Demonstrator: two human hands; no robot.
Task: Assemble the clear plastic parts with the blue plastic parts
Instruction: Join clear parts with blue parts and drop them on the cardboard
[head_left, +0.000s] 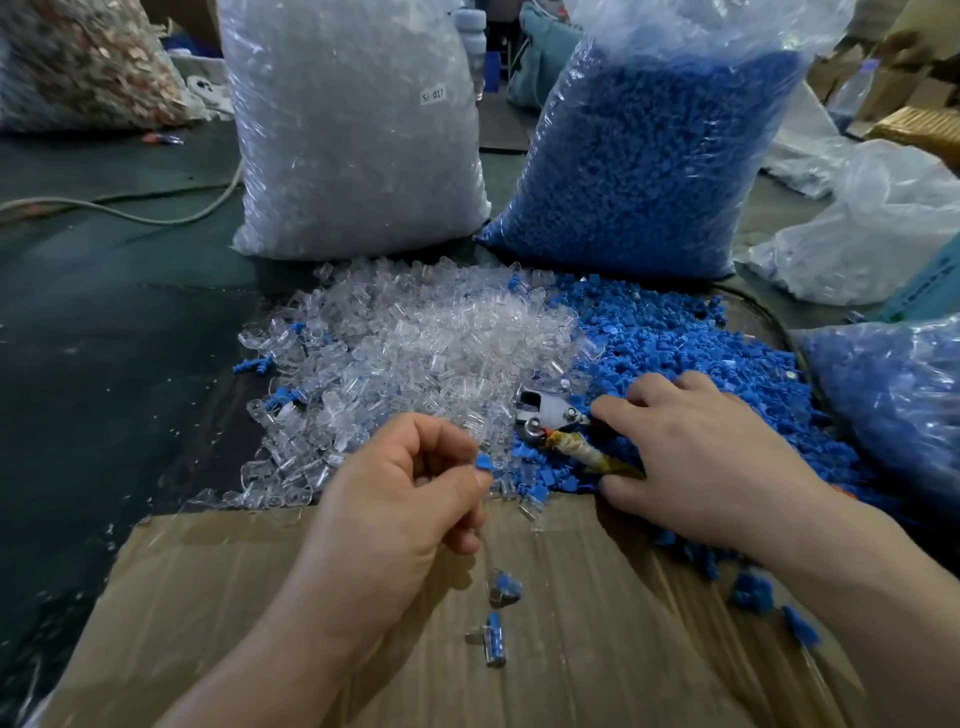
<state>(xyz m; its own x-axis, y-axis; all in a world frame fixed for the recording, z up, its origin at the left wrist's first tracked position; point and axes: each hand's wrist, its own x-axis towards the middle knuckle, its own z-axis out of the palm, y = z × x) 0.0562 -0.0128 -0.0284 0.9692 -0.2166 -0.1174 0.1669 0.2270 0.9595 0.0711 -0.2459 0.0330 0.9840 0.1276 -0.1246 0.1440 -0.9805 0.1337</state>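
Finished pieces (493, 636) lie on cardboard (311, 597); above them the left hand (405, 499) pinches a blue part (484, 461); right hand (701, 457) rests spread, holding nothing, on the blue pile (675, 343) beside a cutter (550, 415); pairing seems underway, and next likely needs a piece from the clear pile (415, 353).

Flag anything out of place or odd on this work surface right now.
A metal tool with a tape-wrapped handle lies half buried where the clear pile meets the blue pile, by the right hand. A few stray blue parts sit at the clear pile's left edge.
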